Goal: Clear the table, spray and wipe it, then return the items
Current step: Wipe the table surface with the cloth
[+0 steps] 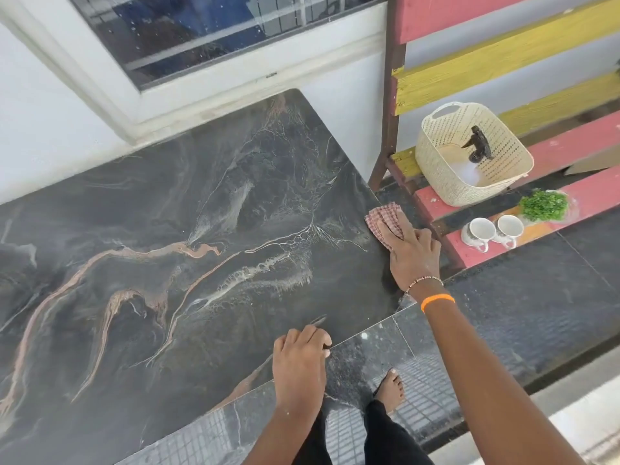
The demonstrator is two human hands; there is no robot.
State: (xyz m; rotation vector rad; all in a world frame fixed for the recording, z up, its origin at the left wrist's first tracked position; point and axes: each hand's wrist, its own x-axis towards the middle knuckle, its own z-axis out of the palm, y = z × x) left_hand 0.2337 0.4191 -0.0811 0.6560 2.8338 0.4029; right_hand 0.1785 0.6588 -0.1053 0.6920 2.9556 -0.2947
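— Two hands (411,255) on the table (167,263) now? Busy with what?

— Right one flat on the cloth (382,218), fingers straight and together, pressing it down at the right edge of the top. Left hand (298,360) resting on the near edge, fingers loosely bent over the rim, holding nothing. Looks like the wiping step, with the returning part not yet begun.

— And the cloth itself? Easy to handle?

— Checked, thin, soft and crumpled; surely very light. Probably limp, maybe damp, though impossible to tell wetness here. Better pressed under a flat palm than pinched, otherwise bunching up and sliding off the edge.

— Where are the cleared items?

— Set on the painted bench (597,193) at the right, well apart from the table. Two cups (481,231) side by side, lying tilted, near a small green plant (543,205). Behind them a cream basket (436,156) with a dark figurine (478,146) inside.

— Any care needed for bringing them back?

— Cups look like ceramic: stiff, smooth, fragile. Best taken by the handle or around the body, one per hand. Basket light and a bit flexible, with a cut-out grip at the rim. Figurine probably heavier than its size suggests; safer carried inside the basket. Table top glossy, so possibly slippery for cups.
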